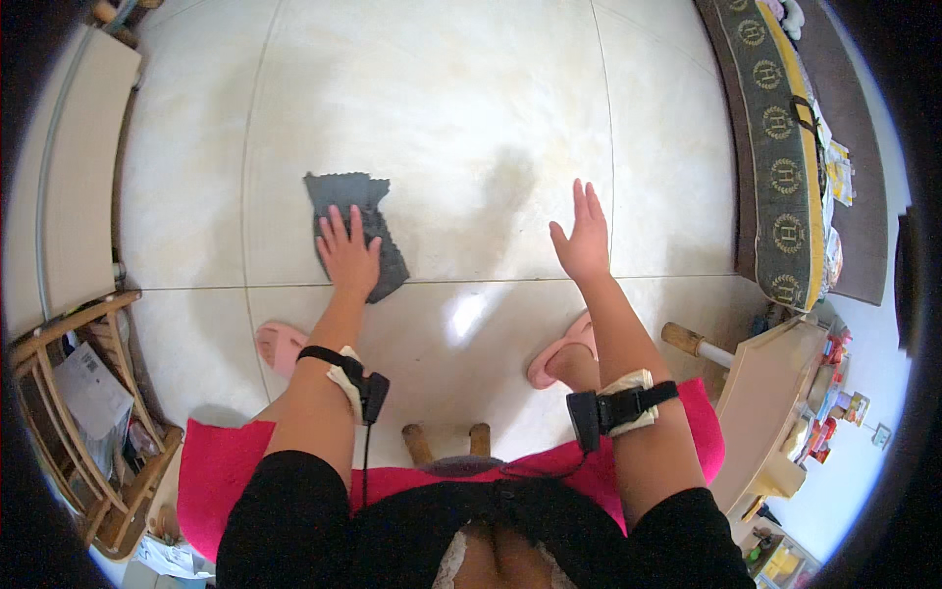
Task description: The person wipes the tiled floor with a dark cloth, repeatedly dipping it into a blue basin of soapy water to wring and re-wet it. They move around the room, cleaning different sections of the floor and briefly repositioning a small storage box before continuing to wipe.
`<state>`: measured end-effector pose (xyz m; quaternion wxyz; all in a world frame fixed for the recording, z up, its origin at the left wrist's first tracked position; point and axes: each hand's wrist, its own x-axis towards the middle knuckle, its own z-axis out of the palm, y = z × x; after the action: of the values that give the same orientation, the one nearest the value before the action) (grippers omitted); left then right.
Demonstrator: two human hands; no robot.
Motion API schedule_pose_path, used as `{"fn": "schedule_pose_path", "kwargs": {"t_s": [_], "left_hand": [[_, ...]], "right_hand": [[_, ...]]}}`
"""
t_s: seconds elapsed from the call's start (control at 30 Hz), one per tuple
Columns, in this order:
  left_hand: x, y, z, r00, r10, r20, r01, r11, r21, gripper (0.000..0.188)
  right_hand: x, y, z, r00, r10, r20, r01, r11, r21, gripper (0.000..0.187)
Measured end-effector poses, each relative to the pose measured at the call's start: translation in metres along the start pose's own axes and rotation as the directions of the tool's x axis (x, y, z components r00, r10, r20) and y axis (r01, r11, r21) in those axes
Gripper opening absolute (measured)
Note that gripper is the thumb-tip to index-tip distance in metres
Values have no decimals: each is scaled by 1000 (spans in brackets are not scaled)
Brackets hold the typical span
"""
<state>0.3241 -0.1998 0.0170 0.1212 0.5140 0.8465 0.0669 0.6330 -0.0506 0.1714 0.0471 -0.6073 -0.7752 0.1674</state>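
Note:
A dark grey cloth (353,188) with a scalloped edge shows against the pale tiled floor, left of the middle. My left hand (349,257) is over its lower part, fingers spread and palm down; whether it presses on the cloth or hovers just above cannot be told. To the right, my right hand (586,245) is held out over bare tiles with its fingers straight and the thumb apart, holding nothing. Each forearm wears a black strapped device, the left one (371,395) and the right one (589,420), with pale padding under the strap.
Pink slippers (280,346) are on my feet. Wooden stool legs (418,447) show beneath me. A wooden rack (108,432) with papers stands at the left, below a pale panel (83,177). A patterned mattress edge (785,177) and a cluttered table (770,393) line the right.

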Motion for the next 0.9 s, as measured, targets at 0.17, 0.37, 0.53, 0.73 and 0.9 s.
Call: {"fn": "schedule_pose_path", "kwargs": {"t_s": [0.17, 0.37, 0.53, 0.73, 0.9], "left_hand": [[21, 7, 22, 986, -140, -92, 154, 975, 158, 72], [68, 140, 30, 978, 150, -144, -137, 986, 98, 67], [20, 333, 79, 470, 798, 377, -646, 602, -469, 58], [-13, 296, 91, 343, 925, 165, -867, 380, -324, 67], [20, 105, 36, 831, 554, -49, -543, 788, -289, 60]], "right_hand": [[-9, 89, 36, 991, 110, -71, -100, 986, 137, 77], [-42, 153, 78, 939, 338, -59, -315, 917, 246, 77], [-62, 176, 74, 853, 496, -161, -409, 829, 382, 74], [-60, 187, 55, 831, 510, -223, -433, 844, 317, 74], [-43, 148, 55, 895, 405, -186, -336, 887, 316, 74]]}}
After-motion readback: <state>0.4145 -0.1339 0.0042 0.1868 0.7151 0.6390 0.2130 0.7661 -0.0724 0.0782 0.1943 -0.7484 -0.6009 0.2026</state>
